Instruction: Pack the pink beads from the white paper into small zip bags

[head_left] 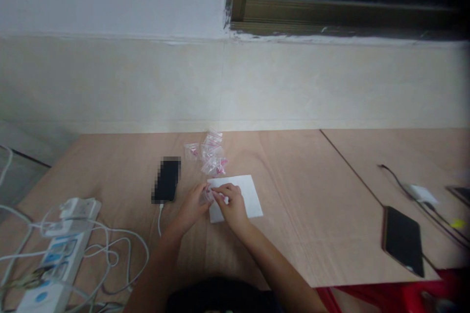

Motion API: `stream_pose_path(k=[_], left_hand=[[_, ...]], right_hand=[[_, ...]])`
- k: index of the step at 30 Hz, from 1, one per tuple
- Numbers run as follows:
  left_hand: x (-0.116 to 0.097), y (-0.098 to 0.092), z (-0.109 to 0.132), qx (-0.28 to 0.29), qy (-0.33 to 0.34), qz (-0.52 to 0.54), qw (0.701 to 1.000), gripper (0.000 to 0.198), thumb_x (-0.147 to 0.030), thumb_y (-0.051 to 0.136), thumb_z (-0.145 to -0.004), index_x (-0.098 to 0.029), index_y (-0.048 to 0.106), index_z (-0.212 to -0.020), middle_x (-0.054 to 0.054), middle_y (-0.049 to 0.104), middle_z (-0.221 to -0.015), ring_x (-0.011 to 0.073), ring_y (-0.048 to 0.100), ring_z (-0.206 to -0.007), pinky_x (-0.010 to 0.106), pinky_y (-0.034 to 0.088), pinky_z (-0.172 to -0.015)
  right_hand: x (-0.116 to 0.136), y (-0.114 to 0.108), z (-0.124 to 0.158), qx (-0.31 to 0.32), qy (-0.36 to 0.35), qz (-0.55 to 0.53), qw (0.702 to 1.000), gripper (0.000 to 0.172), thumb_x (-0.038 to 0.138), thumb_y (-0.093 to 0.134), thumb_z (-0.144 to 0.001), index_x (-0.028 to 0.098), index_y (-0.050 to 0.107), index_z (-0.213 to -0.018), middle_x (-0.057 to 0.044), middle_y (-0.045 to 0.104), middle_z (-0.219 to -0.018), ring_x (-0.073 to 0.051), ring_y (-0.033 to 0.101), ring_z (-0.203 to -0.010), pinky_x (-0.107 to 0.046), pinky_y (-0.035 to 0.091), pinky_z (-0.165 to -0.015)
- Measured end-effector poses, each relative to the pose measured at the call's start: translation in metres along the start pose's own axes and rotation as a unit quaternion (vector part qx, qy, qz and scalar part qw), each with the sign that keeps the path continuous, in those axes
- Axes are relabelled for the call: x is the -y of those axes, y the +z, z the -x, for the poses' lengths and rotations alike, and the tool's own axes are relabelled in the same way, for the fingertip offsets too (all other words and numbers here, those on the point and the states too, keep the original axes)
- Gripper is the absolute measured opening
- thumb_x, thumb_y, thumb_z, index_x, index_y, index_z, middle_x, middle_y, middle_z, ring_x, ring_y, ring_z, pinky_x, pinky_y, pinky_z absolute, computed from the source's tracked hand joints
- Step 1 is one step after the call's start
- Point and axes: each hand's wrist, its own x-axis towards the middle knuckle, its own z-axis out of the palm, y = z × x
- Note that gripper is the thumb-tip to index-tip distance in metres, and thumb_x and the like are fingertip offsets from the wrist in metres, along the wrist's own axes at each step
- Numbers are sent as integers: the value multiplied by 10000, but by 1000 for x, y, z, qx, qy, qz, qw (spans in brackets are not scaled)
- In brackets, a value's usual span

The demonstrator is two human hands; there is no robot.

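My left hand [193, 205] and my right hand [231, 203] meet over the near-left corner of a white sheet of paper [246, 193] on the wooden table [293, 195]. Both pinch a small clear bag with pink on it [210, 194], held between their fingertips. Just beyond the paper lies a small heap of similar clear bags with pink marks [211, 154]. What the held bag contains is too small to tell.
A black phone [167, 181] with a white cable lies left of my hands. A white power strip [60, 244] with tangled white cables sits at the far left. On the right are a dark tablet [403, 239], a white charger [420, 192] and a black cable. A wall and window frame stand behind.
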Motion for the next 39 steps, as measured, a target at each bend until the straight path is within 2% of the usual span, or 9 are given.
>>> stream_pose_path(k=[4,9,16,20,25,28,30,35,39], left_hand=[[-1,-3,6,-6,-24,-9,1000,386,-178,637,-695,-165,547,-1070,103,603,-1117,245,547,-1057,419,412,-938],[-3,-8,17,-4,-49,-5,999,390,-182,629,-696,-179,549,-1077,82,605,-1118,233,562,-1046,401,426,-927],[-1,-9,20,5,-57,-3,998,376,-171,630,-692,-176,554,-1061,87,611,-1096,235,565,-1028,403,427,-916],[5,0,13,10,-39,14,999,370,-191,640,-690,-170,561,-1051,86,620,-1071,237,566,-1017,396,429,-912],[11,10,4,18,-19,41,999,360,-192,611,-714,-164,547,-1067,92,613,-1084,231,567,-1023,392,429,-921],[8,6,5,21,-23,37,999,329,-178,612,-712,-176,561,-1036,78,626,-1045,230,569,-1012,391,437,-911],[4,1,9,17,-32,24,999,330,-167,621,-701,-172,567,-1026,82,625,-1041,234,567,-1014,394,436,-910],[-2,-6,19,-3,-58,-12,998,369,-164,641,-675,-175,563,-1036,85,620,-1057,246,564,-1024,422,429,-919],[-2,-6,24,-3,-65,-22,998,372,-176,638,-680,-176,559,-1044,85,619,-1071,246,562,-1034,433,422,-931]], right_hand=[[-32,-2,-2,-21,61,65,996,209,130,509,-787,171,694,-875,-77,658,-848,-200,540,-819,-318,397,-754],[-54,9,-1,16,86,114,990,225,54,501,-734,163,697,-756,-89,653,-824,-205,551,-839,-294,396,-749],[-54,5,-6,15,84,104,991,148,94,551,-717,168,657,-647,-58,638,-736,-192,556,-768,-288,410,-719],[-33,-2,-4,-16,66,57,996,116,158,542,-763,171,648,-718,-51,636,-765,-176,548,-733,-281,423,-676],[-5,-1,3,13,-4,-14,1000,127,194,555,-785,208,681,-784,-38,639,-761,-175,542,-750,-293,426,-697],[-13,-1,8,-20,24,-9,999,177,194,502,-813,200,673,-858,-50,638,-790,-182,544,-771,-299,431,-699],[-26,2,12,-43,56,32,997,187,162,488,-803,178,660,-876,-66,632,-808,-196,541,-805,-311,429,-719],[-48,15,18,12,92,110,990,161,97,516,-758,167,659,-780,-82,634,-824,-208,546,-841,-304,414,-747],[-52,16,15,16,98,110,989,141,110,526,-759,164,643,-702,-71,632,-775,-201,554,-808,-288,412,-729]])
